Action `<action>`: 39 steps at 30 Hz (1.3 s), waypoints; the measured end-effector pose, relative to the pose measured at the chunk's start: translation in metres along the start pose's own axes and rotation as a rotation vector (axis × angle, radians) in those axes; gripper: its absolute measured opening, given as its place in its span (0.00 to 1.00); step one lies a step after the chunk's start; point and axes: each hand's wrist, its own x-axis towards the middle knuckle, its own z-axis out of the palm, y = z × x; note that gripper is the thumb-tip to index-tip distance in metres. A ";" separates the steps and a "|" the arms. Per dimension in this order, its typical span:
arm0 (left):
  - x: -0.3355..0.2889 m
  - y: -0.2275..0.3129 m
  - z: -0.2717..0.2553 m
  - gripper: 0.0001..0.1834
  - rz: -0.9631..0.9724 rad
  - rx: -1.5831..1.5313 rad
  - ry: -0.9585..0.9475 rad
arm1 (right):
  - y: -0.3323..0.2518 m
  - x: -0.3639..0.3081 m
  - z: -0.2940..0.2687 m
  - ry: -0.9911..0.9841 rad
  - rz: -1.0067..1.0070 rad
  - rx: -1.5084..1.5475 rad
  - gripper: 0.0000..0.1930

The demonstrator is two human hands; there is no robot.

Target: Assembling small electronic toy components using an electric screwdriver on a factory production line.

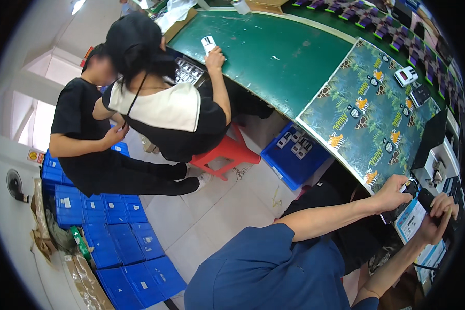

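At the lower right, over the near corner of the bench, my left hand (392,195) is closed on a small dark device (411,187) with a pale edge. To its right, my right hand (437,219) has its fingers bent beside a black block-shaped piece (425,198). What those fingers hold, if anything, is hidden. Below the hands lies a white-and-blue printed sheet (411,221). Just beyond them stands a white box-like fixture (440,164).
A patterned mat (364,111) carries a white handheld device (405,76) at its far side. A seated co-worker on a red stool (227,155) holds another white device (208,44) over the green bench (263,49); a second person stands close by. A blue bin (279,173) holds several devices.
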 end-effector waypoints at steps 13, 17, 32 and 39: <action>0.007 0.013 -0.018 0.25 -0.179 -0.425 -0.166 | -0.049 0.006 -0.029 0.191 -0.407 -0.381 0.10; -0.003 0.017 -0.045 0.24 -0.249 -0.390 -0.124 | -0.050 0.024 0.015 0.139 -0.276 -0.184 0.11; 0.010 0.020 -0.014 0.23 -0.276 -0.322 -0.008 | -0.039 0.058 0.024 0.256 -0.237 -0.404 0.07; 0.014 0.019 -0.017 0.15 -0.234 -0.361 -0.041 | -0.016 0.059 0.012 0.014 -0.129 -0.622 0.23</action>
